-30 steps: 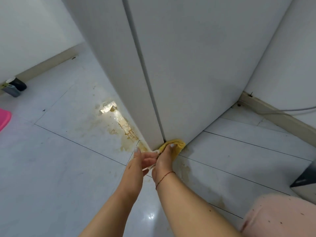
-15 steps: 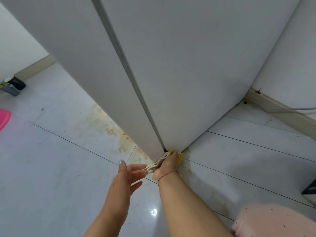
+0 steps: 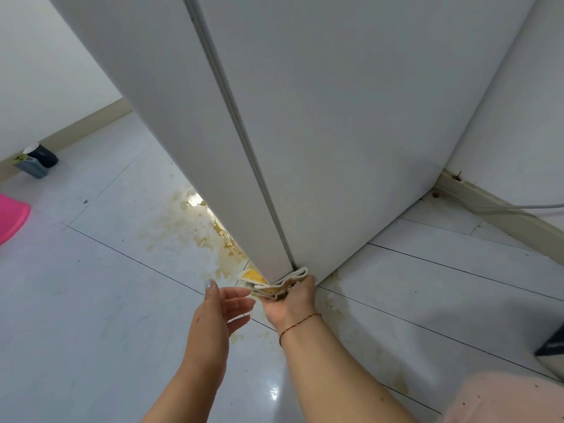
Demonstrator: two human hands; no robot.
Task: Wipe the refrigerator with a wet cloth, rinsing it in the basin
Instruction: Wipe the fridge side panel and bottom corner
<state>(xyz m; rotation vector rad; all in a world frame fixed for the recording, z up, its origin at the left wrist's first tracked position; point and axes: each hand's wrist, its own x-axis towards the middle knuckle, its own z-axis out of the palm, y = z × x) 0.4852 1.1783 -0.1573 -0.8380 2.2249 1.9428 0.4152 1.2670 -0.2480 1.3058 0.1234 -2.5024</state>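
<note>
The white refrigerator point(image 3: 335, 132) fills the upper middle, its bottom corner close to the floor. A folded yellow and white cloth point(image 3: 276, 285) is pressed against that bottom corner. My right hand point(image 3: 290, 303) grips the cloth from below, palm up, a red thread around the wrist. My left hand point(image 3: 216, 312) hovers just left of the cloth with fingers spread and holds nothing. A pink basin point(image 3: 12, 218) shows partly at the left edge.
Brownish stains and a wet patch point(image 3: 198, 230) lie on the white tiled floor beside the refrigerator. A dark cup and a grey container point(image 3: 38, 161) stand by the left wall. A grey cable point(image 3: 518, 206) runs along the right skirting. A dark object point(image 3: 552, 352) sits at the right edge.
My left hand has come off the cloth and opened to the left. My right hand has turned palm up under the refrigerator corner, with the cloth now bunched in it.
</note>
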